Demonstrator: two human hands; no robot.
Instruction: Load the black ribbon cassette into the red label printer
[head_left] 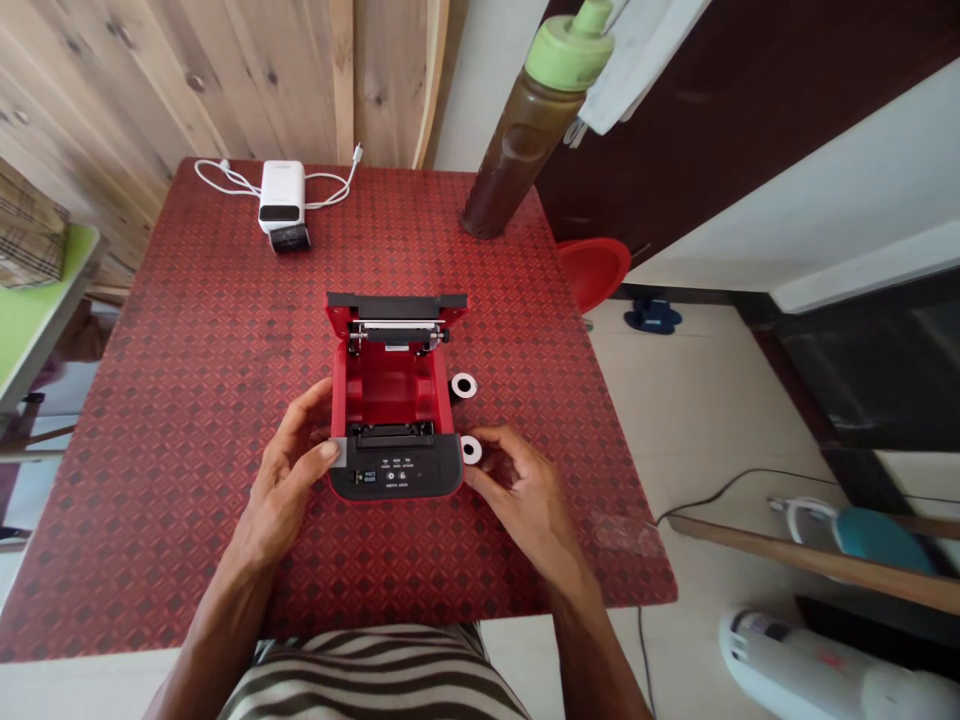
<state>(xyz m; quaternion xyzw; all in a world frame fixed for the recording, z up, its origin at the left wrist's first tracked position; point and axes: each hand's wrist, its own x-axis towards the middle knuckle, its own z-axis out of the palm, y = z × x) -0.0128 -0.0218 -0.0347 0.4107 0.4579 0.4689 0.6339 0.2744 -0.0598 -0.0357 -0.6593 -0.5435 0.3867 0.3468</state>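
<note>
Striped cloth (367, 680) covers the person's lap at the near edge of the red patterned table (187, 400), straight below the work at six o'clock. Just in from that edge sits a red and black printer (396, 470), upright, its lid (397, 305) raised at the twelve o'clock side and its red inner bay open to view. Small buttons and a tiny screen show on the black front panel.

Taking that printer as the clock's centre, the left hand (289, 470) is at eight, gripping the near left corner: thumb on a pale tab there, the other fingers bent against the side wall. The right hand (521, 480) is at four, pinching a small white-ended roll (471, 450) between thumb and forefinger, right beside the front panel. A second roll (463, 385), white-ended with a dark core, rests at three, close to the side wall.

Farther off at eleven lies a white power bank (283, 190) with a white cable (330, 190) looping out on both sides, and a small dark block (291, 238) against its near end. Toward one stands a tall brown bottle (517, 140) with a green cap. Past the table's edge, at two, a red stool (596, 270) shows.
</note>
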